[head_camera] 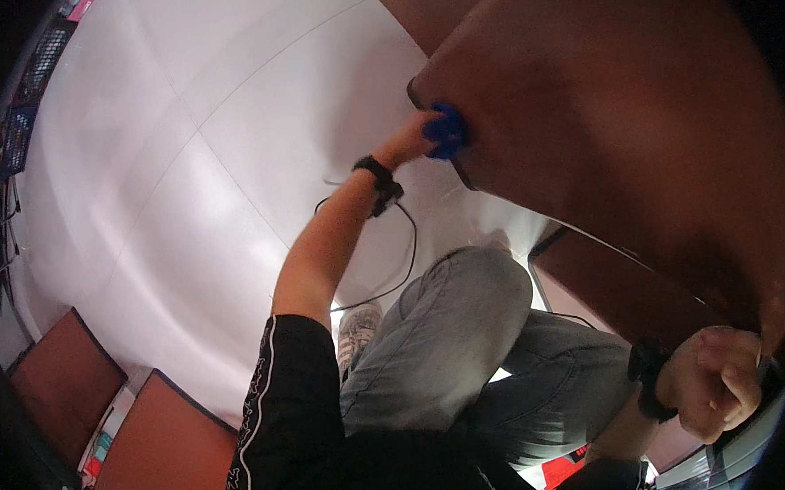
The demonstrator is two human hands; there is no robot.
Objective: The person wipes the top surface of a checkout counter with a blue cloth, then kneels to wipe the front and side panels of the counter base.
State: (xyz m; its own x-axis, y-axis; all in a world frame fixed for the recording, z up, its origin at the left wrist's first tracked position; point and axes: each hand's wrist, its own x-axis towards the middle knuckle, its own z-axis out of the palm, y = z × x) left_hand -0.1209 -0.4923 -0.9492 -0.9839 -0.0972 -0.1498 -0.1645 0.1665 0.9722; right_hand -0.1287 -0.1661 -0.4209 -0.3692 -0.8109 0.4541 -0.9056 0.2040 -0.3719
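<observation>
My left hand (414,138) grips a bunched blue cloth or sponge (446,132), blurred, and presses it at the dark-trimmed near edge of a large reddish-brown panel (572,121). A black band with a small device circles that wrist. At the far right, my right hand (713,385) is curled into a loose fist beside the near end of the panel, with nothing visible in it. It also has a black wristband.
My bent knees in grey jeans (455,328) are below the panel. A thin black cable (414,246) curves over the pale floor (170,167). Brown panels (172,443) stand at lower left, and dark mesh baskets (46,54) line the left rim.
</observation>
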